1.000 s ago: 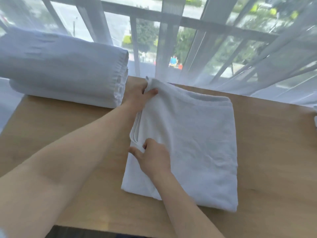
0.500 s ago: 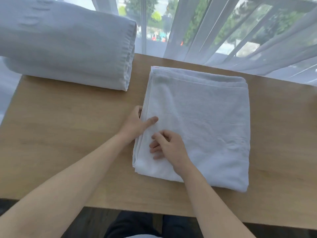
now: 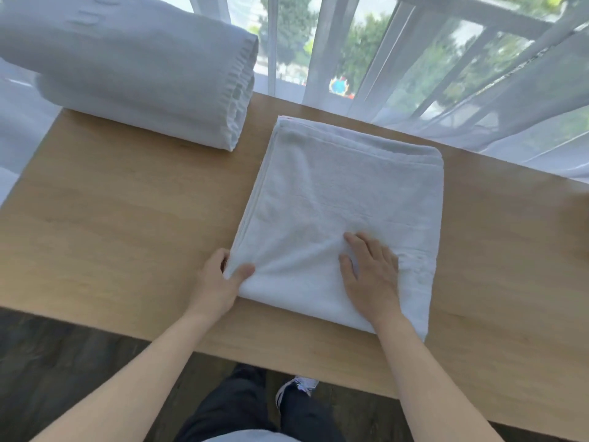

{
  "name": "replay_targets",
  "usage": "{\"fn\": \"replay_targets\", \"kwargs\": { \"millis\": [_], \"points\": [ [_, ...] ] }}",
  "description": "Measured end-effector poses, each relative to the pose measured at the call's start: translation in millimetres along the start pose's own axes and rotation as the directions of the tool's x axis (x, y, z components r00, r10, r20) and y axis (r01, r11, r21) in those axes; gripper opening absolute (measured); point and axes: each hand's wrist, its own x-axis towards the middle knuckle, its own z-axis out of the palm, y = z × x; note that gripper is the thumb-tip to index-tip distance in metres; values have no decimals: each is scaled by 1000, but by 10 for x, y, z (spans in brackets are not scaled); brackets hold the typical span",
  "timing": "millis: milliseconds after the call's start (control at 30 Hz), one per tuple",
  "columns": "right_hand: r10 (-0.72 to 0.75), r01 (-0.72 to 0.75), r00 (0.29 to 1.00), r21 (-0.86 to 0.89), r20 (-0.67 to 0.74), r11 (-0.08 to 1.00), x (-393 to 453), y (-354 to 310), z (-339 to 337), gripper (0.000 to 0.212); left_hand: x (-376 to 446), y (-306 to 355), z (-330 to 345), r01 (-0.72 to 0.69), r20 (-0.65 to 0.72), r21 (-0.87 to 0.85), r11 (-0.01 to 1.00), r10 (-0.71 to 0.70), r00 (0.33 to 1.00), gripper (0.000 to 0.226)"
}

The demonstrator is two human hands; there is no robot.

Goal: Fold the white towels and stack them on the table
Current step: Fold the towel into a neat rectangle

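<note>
Towel [image 3: 344,199], white and folded into a flat rectangle, lies on the wooden surface [image 3: 111,234] near the window. The left hand [image 3: 220,279] pinches its near left corner with the thumb on top. The right hand [image 3: 371,275] lies flat on the towel, fingers straight. A big stack of folded towels [image 3: 134,68] sits at the far left.
</note>
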Motion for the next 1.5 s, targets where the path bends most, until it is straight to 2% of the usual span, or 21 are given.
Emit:
{"fn": "replay_targets", "kwargs": {
  "millis": [133, 267, 333, 400, 433, 467, 567, 667, 767, 833, 900, 967, 1033, 1067, 1133, 1233, 1367, 1500],
  "points": [
    [-39, 38, 999, -52, -14, 998, -44, 12, 64, 48, -211, -88, 233, 9, -212, -146, 989, -41, 976, 29],
    [-46, 45, 999, -118, -6, 992, -58, -25, 138, 50, -486, -43, 465, 126, -355, -445, 887, -304, 884, 56],
    [-24, 27, 999, -87, 43, 996, -35, -38, 99, 51, -600, -12, 610, 179, -321, -597, 782, -437, 840, 60],
    [-33, 37, 997, -59, 63, 998, -67, 5, 47, 51, -670, 14, 762, 236, -138, -729, 642, -476, 869, 47],
    [-65, 70, 995, -75, 70, 995, -104, 41, 18, 51, -693, 61, 833, 267, -60, -741, 616, -456, 888, 40],
    [-101, 109, 991, -97, 82, 989, -144, 84, -6, 52, -689, 93, 887, 270, -38, -725, 634, -428, 903, 34],
    [-140, 155, 982, -122, 125, 980, -314, 207, -19, 56, -606, 146, 942, 220, -100, -673, 706, -382, 918, 28],
    [-66, 78, 992, -109, 107, 991, -457, 82, 47, 61, -451, 184, 852, 173, -164, -622, 764, -343, 925, 32],
    [47, -47, 988, -3, 144, 999, -679, -218, 157, 67, -136, 320, 695, 110, -236, -514, 851, -263, 935, 21],
    [31, -44, 978, 59, 205, 997, -811, -421, 229, 71, 185, 466, 590, 46, -287, -436, 899, -188, 940, 20],
    [-93, 72, 965, 92, 247, 993, -895, -578, 273, 71, 502, 624, 501, -24, -274, -472, 881, -120, 954, 30],
    [-213, 149, 940, 241, 266, 959, -864, -642, 251, 62, 696, 734, 439, -45, -170, -533, 845, -55, 984, 56],
    [-242, 122, 934, 404, 261, 907, -744, -596, 172, 49, 718, 785, 411, -78, -72, -411, 908, 53, 996, 73],
    [-244, 145, 947, 402, 208, 904, -670, -537, 137, 47, 668, 783, 427, -117, -46, -320, 940, 108, 993, 79],
    [-239, 218, 967, 196, 87, 956, -534, -377, 106, 49, 476, 676, 520, -193, -69, -172, 966, 184, 981, 79],
    [-151, 158, 981, -46, 120, 986, -477, -154, 152, 60, 7, 438, 765, -214, -181, -42, 976, 203, 962, 62],
    [-101, 117, 988, -137, 116, 984, -531, -129, 305, 62, -50, 340, 840, -213, -188, 174, 961, 245, 951, 60],
    [11, -1, 995, -114, 95, 993, -264, -231, 379, 62, 325, 597, 734, -261, -48, 179, 949, 273, 961, 64]
  ]
}}
